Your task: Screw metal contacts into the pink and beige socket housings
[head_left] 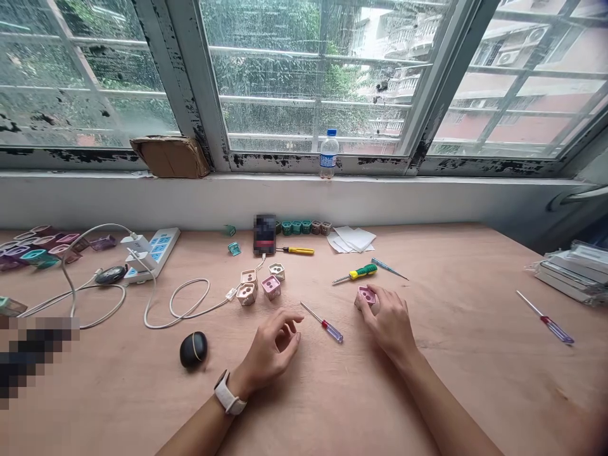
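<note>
My right hand [387,323] rests over a small pink plastic housing [366,294], its fingers wrapped on top of it. My left hand [270,345] lies palm down on the plywood table [456,392], fingers loosely curled around nothing. Closest to it is a screwdriver with a red and clear handle [327,324], lying between my hands. Up and to the left stands a group of similar housings, among them a pink one [270,287] and a beige one [246,294]. A green and yellow screwdriver [363,272] lies above my right hand.
A power strip [156,253] with chargers and white cables sits at the left, beside a pile of coloured housings [38,250]. A black stone-like object [194,349], a phone [265,234] and a yellow screwdriver [298,250] lie nearby. Packaged items [572,272] stack at the right.
</note>
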Demonstrator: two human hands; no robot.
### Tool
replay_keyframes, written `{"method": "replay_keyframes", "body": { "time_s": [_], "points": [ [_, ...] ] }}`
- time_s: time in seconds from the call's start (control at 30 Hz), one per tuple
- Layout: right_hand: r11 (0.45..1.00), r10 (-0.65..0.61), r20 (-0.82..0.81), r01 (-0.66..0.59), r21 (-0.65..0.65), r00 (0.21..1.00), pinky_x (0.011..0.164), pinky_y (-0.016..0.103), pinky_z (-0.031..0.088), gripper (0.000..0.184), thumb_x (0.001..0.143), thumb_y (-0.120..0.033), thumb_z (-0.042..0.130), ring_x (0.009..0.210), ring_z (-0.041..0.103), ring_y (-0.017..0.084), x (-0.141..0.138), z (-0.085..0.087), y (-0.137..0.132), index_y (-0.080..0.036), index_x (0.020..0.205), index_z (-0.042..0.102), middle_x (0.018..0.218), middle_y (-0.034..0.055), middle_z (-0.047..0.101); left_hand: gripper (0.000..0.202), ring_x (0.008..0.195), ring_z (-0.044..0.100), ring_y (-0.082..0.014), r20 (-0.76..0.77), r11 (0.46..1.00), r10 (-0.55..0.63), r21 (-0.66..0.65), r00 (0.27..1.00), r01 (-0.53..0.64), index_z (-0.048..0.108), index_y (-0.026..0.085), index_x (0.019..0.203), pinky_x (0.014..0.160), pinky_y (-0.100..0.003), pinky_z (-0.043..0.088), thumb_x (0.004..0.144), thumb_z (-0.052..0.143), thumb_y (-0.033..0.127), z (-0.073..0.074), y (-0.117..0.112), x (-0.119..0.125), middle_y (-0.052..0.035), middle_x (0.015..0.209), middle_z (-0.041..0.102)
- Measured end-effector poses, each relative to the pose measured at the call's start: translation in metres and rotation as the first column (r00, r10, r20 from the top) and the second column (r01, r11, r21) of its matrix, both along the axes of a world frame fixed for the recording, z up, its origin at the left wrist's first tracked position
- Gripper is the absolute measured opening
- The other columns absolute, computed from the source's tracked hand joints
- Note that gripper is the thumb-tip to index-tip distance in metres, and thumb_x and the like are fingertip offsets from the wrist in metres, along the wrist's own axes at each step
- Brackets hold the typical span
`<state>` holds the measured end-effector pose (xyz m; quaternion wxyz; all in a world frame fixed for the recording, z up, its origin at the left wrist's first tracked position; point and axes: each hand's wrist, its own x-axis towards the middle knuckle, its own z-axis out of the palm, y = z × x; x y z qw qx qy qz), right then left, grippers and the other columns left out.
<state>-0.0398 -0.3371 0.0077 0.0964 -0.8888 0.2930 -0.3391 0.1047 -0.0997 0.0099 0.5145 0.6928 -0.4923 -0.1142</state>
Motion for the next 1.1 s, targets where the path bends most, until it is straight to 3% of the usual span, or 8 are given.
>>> {"method": "replay_keyframes", "body": {
  "time_s": [0.83,0.97,1.03,1.1],
  "points": [
    [0.991,-0.118,-0.039,0.12,0.053,0.992,0.081,0.042,0.041,0.048,0.09,-0.064,0.048,0.093,0.06,0.031,0.002,-0.004,-0.001,-0.018,0.098,0.059,0.099,0.0118,0.069,0.021,0.081,0.059,-0.0145,0.004,1.0,0.0,0.005,1.0,0.0,0.058,0.02,0.111,0.072,-0.029,0.056,0.091,0.053,0.019,0.001,0.0,0.0,-0.006,0.098,0.059],
    [0.996,-0.058,0.061,0.062,-0.066,0.996,0.092,0.047,0.043,0.054,0.094,-0.058,0.044,0.113,0.057,0.034,0.002,0.006,0.004,-0.014,0.123,0.055,0.121,0.0192,0.063,0.021,0.081,0.059,-0.0146,0.0,1.0,-0.003,0.0,1.0,0.003,0.058,0.02,0.112,0.072,-0.03,0.056,0.092,0.052,0.02,-0.001,0.0,0.0,-0.0066,0.099,0.059],
    [0.986,0.011,0.093,0.005,-0.169,0.996,0.103,0.05,0.039,0.057,0.097,-0.05,0.04,0.131,0.046,0.035,0.002,0.011,0.009,-0.011,0.14,0.044,0.139,0.0217,0.051,0.021,0.081,0.059,-0.0146,0.0,1.0,-0.004,-0.003,1.0,0.004,0.058,0.02,0.112,0.072,-0.03,0.056,0.092,0.053,0.02,-0.002,0.0,0.001,-0.0068,0.099,0.059],
    [0.972,0.051,0.022,-0.045,-0.231,0.998,0.109,0.053,0.034,0.061,0.099,-0.046,0.038,0.14,0.035,0.036,0.003,0.009,0.014,-0.008,0.146,0.037,0.148,0.0231,0.042,0.021,0.081,0.059,-0.0147,0.001,1.0,-0.005,-0.007,1.0,0.005,0.058,0.02,0.112,0.072,-0.029,0.056,0.092,0.053,0.02,-0.002,0.001,0.001,-0.007,0.099,0.059]
  ]
}}
